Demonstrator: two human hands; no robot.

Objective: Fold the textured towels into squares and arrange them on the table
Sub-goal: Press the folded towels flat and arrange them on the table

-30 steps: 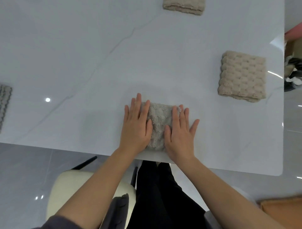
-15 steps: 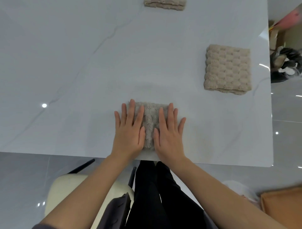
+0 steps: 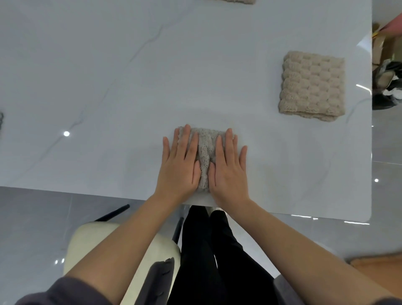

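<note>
1. Two flat palms do the work: the left hand (image 3: 178,167) and the right hand (image 3: 228,169) lie side by side, fingers straight, pressing down and gripping nothing.
2. Under them sits the grey towel (image 3: 204,156), already folded to a rough square, close to the near edge of the white table (image 3: 108,87). Only a strip between the hands and a little of the far edge show.
3. It looks plush, thick and light, so the layers will probably spring up once the pressure goes.
4. To shift it, I would pinch both side edges through all the layers, thumbs underneath. The glossy tabletop may also let it slide under a push.
5. To the right, well apart, lies a beige towel (image 3: 312,86), folded square and finished.
6. Another folded towel (image 3: 237,1) sits at the far edge, mostly cut off by the frame.
7. A cream chair (image 3: 104,243) stands beside the person's legs.
</note>
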